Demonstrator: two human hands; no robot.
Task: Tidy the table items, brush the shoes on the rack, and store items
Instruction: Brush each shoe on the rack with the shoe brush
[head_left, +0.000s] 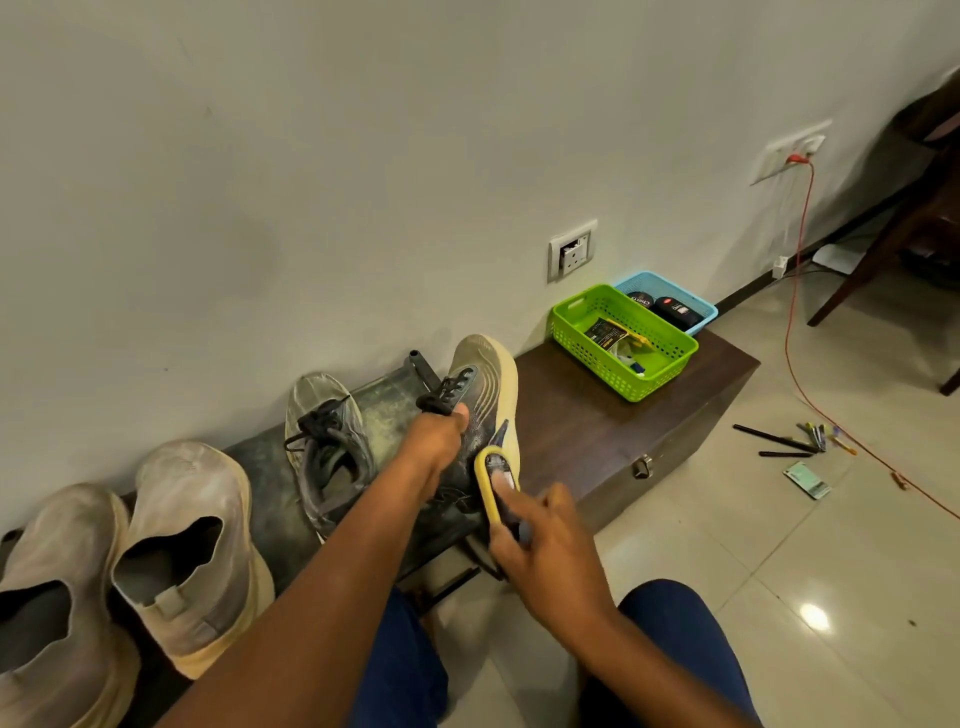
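While my left hand (441, 436) grips the dark sneaker (483, 410) above the rack (395, 400), my right fingers (524, 519) clutch the yellow brush (491, 483) against it; three dusty shoes and floor pens (795, 441) remain.

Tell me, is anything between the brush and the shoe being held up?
Nothing visible is. The right hand holds the yellow brush right against the side of the dark laced shoe, which the left hand grips and holds up. The other laced shoe sits off to the left, out of the way.
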